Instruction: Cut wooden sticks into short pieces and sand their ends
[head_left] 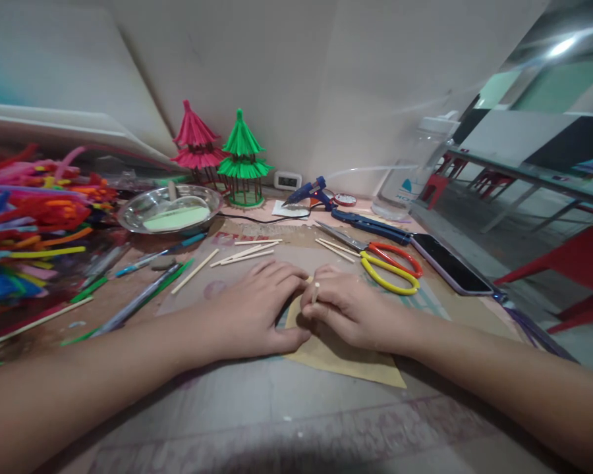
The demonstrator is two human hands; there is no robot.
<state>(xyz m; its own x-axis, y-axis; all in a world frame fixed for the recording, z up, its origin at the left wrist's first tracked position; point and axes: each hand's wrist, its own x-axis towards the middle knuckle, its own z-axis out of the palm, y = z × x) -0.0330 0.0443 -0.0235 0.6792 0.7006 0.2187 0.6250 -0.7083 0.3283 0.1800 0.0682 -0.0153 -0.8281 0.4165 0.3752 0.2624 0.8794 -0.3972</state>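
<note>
My left hand [269, 306] lies palm down with its fingers spread, its fingertips and thumb at the left edge of a tan paper piece [370, 365]. Just right of it, over the same paper, my right hand [353, 306] is closed in a pinch on a short wooden stick [315, 293], whose end points up between the fingers. Several thin wooden sticks [244, 253] lie behind my left hand, and a few more [337, 249] are behind my right hand. Scissors [390, 266] with red and yellow handles rest beyond my right wrist.
Pink [195, 135] and green [244, 155] pagoda models stand at the back. A metal dish [128, 210] and colourful pipe cleaners [34, 217] are left; a blue glue gun [309, 191], pliers-like blue tool [370, 225], phone [449, 264] and clear jug [408, 178] are behind and right.
</note>
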